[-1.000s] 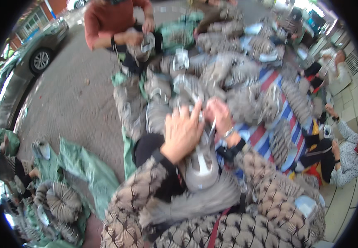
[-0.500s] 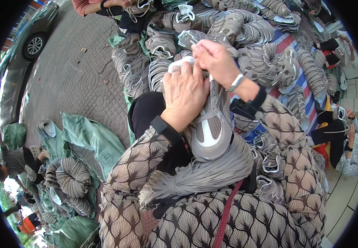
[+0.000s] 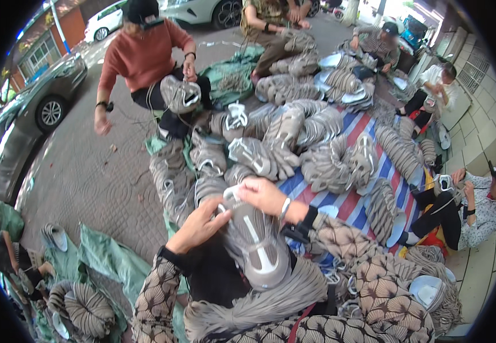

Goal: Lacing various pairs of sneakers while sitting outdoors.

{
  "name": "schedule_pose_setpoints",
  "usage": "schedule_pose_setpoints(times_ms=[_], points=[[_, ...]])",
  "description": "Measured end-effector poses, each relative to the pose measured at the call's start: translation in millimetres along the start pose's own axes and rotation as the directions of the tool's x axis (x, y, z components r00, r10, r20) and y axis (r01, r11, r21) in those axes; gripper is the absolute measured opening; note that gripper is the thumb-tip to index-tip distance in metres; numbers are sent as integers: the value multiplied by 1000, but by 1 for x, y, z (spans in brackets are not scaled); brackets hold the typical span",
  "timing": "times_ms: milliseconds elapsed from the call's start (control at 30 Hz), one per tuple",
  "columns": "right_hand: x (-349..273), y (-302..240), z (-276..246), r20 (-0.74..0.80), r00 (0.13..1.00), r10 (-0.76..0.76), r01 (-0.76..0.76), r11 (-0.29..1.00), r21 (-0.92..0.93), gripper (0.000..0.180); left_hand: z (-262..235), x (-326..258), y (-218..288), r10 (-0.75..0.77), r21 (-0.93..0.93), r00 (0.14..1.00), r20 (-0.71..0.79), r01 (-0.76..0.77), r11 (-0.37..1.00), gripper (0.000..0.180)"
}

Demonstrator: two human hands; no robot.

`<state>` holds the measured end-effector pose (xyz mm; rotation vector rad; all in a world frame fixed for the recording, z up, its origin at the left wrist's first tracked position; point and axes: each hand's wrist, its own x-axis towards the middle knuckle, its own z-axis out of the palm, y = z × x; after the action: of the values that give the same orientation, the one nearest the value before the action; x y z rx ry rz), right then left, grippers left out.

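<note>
A grey mesh shoe upper (image 3: 256, 243) with white stripes lies toe toward me over my lap, its white-edged collar pointing away. My left hand (image 3: 201, 224) is at the left of the collar, thumb and fingers closed on its edge. My right hand (image 3: 263, 195) grips the collar end from the other side with bent fingers; its fingertips are partly hidden. A thick bundle of flat grey laces (image 3: 259, 303) lies across my lap under the toe.
Stacks of nested grey uppers (image 3: 325, 163) cover a red, white and blue striped sheet (image 3: 345, 208) ahead. Green sacking (image 3: 110, 257) lies at left. A person in a red top (image 3: 139, 57) and a person at right (image 3: 474, 211) handle uppers. A dark car (image 3: 42, 108) stands at left.
The view has tilted up, showing more people and cars. My right hand has come down from its raised pinch to the collar; my left hand has shifted to the collar's left edge.
</note>
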<state>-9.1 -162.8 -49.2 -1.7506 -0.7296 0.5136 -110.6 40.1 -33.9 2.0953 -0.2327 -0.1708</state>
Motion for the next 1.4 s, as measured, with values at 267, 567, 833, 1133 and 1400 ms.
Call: schedule_pose_setpoints(times_ms=[267,567,833,1133,1400], points=[[-12,3,-12,-223,965,-140,174,975,140,14,-14,5,4,11,-22,1000,5,-11,1000,46],[12,10,-32,-129,980,-153,158,987,26,17,-28,32,17,-47,118,994,94,36,992,47],[-61,-28,18,104,759,-642,547,544,-636,26,-6,2,10,17,248,998,59,-31,968,47],[-112,-13,25,47,796,-604,547,684,-482,26,-16,5,17,58,395,989,139,-109,912,39],[-99,-15,27,57,794,-605,561,695,-450,20,-23,14,-10,41,214,988,150,-73,974,58]])
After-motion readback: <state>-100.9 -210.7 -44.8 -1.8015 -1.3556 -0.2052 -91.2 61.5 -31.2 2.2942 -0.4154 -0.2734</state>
